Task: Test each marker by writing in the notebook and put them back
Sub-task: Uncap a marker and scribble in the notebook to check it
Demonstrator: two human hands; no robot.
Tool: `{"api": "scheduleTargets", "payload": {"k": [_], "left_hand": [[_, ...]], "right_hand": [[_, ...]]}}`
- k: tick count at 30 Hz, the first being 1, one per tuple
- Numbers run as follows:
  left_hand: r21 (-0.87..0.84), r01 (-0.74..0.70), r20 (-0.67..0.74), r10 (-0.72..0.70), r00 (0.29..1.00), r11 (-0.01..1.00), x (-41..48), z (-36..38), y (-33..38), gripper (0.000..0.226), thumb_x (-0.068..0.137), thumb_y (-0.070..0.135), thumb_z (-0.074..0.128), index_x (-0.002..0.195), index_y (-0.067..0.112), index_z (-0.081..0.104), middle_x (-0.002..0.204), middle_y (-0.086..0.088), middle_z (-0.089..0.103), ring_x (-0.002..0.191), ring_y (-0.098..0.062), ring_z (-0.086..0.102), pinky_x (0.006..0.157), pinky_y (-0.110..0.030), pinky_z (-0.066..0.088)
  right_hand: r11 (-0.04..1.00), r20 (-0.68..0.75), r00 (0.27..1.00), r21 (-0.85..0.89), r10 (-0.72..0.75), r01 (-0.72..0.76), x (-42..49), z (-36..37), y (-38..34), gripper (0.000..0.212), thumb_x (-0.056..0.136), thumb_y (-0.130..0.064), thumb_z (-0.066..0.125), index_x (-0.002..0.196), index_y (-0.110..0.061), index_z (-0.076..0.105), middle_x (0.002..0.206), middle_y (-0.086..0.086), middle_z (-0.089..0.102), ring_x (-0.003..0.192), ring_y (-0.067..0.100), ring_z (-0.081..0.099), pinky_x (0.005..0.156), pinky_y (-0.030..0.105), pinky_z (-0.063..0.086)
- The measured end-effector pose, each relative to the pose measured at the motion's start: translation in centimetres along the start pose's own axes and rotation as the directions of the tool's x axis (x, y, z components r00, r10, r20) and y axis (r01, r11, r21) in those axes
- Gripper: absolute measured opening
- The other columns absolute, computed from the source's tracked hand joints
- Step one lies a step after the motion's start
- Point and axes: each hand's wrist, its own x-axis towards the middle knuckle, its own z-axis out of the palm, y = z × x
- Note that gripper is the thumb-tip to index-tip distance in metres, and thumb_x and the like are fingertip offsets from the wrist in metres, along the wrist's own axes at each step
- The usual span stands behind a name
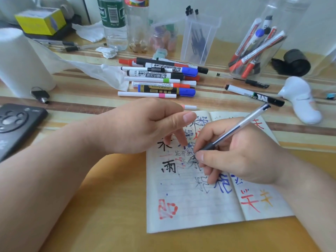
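An open notebook lies on the table, its pages covered with black, red, blue and orange characters. My right hand grips a clear-barrelled pen with its tip on the left page. My left hand hovers over the notebook's top left, with a fingertip pressing the page near the pen tip. A pile of several markers lies behind the notebook. A clear container at the back right holds several more markers. One black-capped marker lies alone to the right.
A black phone lies at the left edge. A paper roll, two bottles, a clear pen box, a black tape roll and a white device stand along the back and right.
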Motion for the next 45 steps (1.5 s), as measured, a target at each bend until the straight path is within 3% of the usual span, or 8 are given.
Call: {"api": "scheduleTargets", "payload": {"k": [2,12,19,24,31,35,39,45], "left_hand": [[-0.003,0.000,-0.002,0.000,1.000,1.000,-0.02,0.04,-0.01,0.057,0.094,0.059,0.035,0.093,0.017,0.075,0.077,0.028,0.068,0.081,-0.008,0.069,0.075,-0.019,0.049],[0.041,-0.011,-0.011,0.012,1.000,0.999,-0.18,0.08,0.35,0.056,0.095,0.058,0.035,0.092,0.018,0.075,0.076,0.031,0.067,0.080,-0.005,0.068,0.076,-0.022,0.052],[0.061,-0.013,-0.017,0.014,1.000,0.998,-0.21,0.15,0.66,0.056,0.096,0.058,0.034,0.092,0.019,0.074,0.077,0.030,0.066,0.082,-0.005,0.067,0.076,-0.024,0.052],[-0.025,0.011,-0.017,-0.012,1.000,1.000,-0.45,0.13,0.91,0.054,0.098,0.057,0.034,0.093,0.022,0.074,0.082,0.021,0.070,0.084,-0.014,0.068,0.083,-0.035,0.053],[-0.055,-0.029,-0.010,0.028,1.000,0.998,-0.69,0.03,0.69,0.040,0.097,0.025,0.034,0.089,0.002,0.066,0.078,0.020,0.069,0.084,-0.014,0.063,0.077,-0.022,0.047],[-0.024,-0.025,0.001,0.025,1.000,0.999,-0.61,0.01,0.60,0.039,0.098,0.028,0.034,0.089,0.007,0.066,0.081,0.021,0.069,0.087,-0.015,0.065,0.082,-0.028,0.049],[-0.008,-0.029,-0.003,0.029,1.000,1.000,-0.59,0.06,0.78,0.033,0.098,0.036,0.036,0.079,0.025,0.061,0.079,0.024,0.068,0.085,-0.014,0.064,0.080,-0.029,0.049],[0.028,-0.034,-0.011,0.034,0.999,0.999,-0.46,0.12,0.74,0.038,0.098,0.038,0.038,0.086,0.019,0.068,0.079,0.026,0.067,0.084,-0.010,0.064,0.078,-0.028,0.050]], "right_hand": [[1.000,-0.011,1.000,-0.024,0.002,-0.002,-0.03,0.05,0.00,0.019,0.086,0.004,0.073,0.076,-0.012,0.069,0.061,0.020,0.064,0.050,0.034,0.067,0.049,0.041,0.058],[0.996,-0.069,0.998,-0.085,0.013,-0.019,-0.17,0.67,-0.41,0.015,0.085,0.000,0.073,0.074,-0.010,0.068,0.057,0.019,0.062,0.046,0.030,0.065,0.045,0.036,0.055],[0.991,-0.009,1.000,-0.132,0.011,-0.013,-0.21,0.54,-0.71,0.016,0.084,0.003,0.072,0.074,-0.010,0.071,0.063,0.017,0.064,0.050,0.024,0.065,0.047,0.030,0.054],[0.995,-0.026,0.999,-0.087,0.044,-0.046,-0.14,0.41,-0.49,0.015,0.086,0.001,0.073,0.075,-0.010,0.070,0.068,0.024,0.065,0.053,0.031,0.066,0.049,0.041,0.058],[0.992,-0.049,0.998,-0.121,0.028,-0.034,-0.04,0.52,-0.24,0.017,0.086,-0.002,0.072,0.074,-0.013,0.069,0.063,0.021,0.065,0.052,0.033,0.067,0.050,0.045,0.059],[0.993,-0.038,0.999,-0.118,0.008,-0.013,-0.07,0.47,-0.21,0.016,0.084,0.001,0.073,0.073,-0.010,0.070,0.065,0.021,0.065,0.051,0.028,0.067,0.047,0.039,0.057],[0.997,-0.019,0.999,-0.067,0.042,-0.043,0.00,0.35,-0.12,0.013,0.084,-0.001,0.077,0.074,-0.007,0.071,0.065,0.016,0.067,0.052,0.025,0.066,0.048,0.037,0.057],[0.994,-0.069,0.998,-0.111,0.014,-0.022,0.23,0.52,0.17,0.017,0.085,-0.001,0.073,0.072,-0.011,0.067,0.061,0.016,0.064,0.050,0.029,0.066,0.046,0.039,0.057]]}}
